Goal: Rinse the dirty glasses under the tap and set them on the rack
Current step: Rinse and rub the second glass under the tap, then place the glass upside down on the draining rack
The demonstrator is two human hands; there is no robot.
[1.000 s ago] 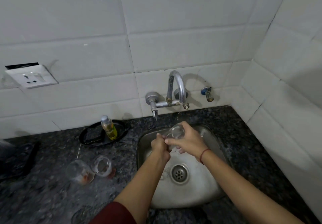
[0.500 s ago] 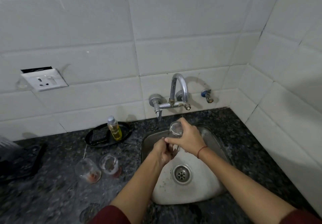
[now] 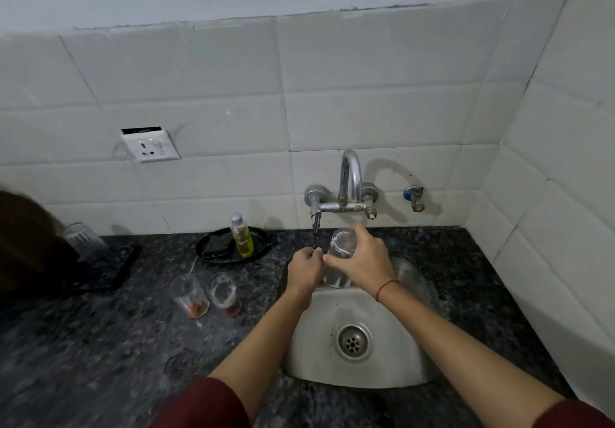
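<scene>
My right hand (image 3: 364,261) grips a clear glass (image 3: 342,244) and holds it over the back of the steel sink (image 3: 392,374), just below the tap (image 3: 349,181). My left hand (image 3: 304,269) has its fingers curled at the tip of the tap's left lever (image 3: 316,224), which hangs down. I cannot make out any water stream. Two dirty glasses (image 3: 188,294) (image 3: 223,291) with reddish dregs stand on the counter left of the sink. A black rack (image 3: 103,268) at the far left holds one ribbed glass (image 3: 83,238).
A black tray (image 3: 259,249) behind the dirty glasses carries a yellow soap bottle (image 3: 242,236) and a dark sponge (image 3: 216,244). Another faint glass (image 3: 181,364) sits near the counter's front. A wall socket (image 3: 149,146) is on the tiles; a small blue valve (image 3: 414,194) is right of the tap.
The view has tilted upward. Both hands have risen toward the tap, and my left hand has left the glass and reached the tap lever.
</scene>
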